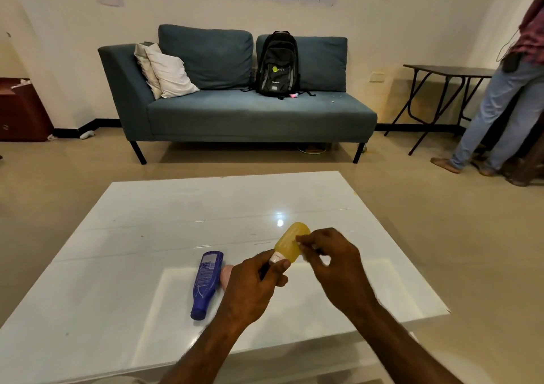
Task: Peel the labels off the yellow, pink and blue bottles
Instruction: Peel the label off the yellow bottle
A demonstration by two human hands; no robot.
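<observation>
Two bare hands are raised above the near half of the white table (164, 207), working on the yellow bottle (290, 242) between them. The left hand (253, 286) is curled around the bottle's white cap end, thumb pressed against it, so the bottle tilts up and away from the person. The right hand (332, 261) has its fingertips pinched together against the bottle's right side, on something pale and thin; whether that is the label cannot be told. The blue bottle (206, 283) lies flat on the table toward the near edge, left of the hands, cap pointing at the person and its printed label facing up. The pink bottle (226, 274) lies just beside it on the right, mostly hidden behind the left hand. Beyond the table's far edge stands a blue sofa (235, 113) with a black backpack (276, 63) on its seat.
</observation>
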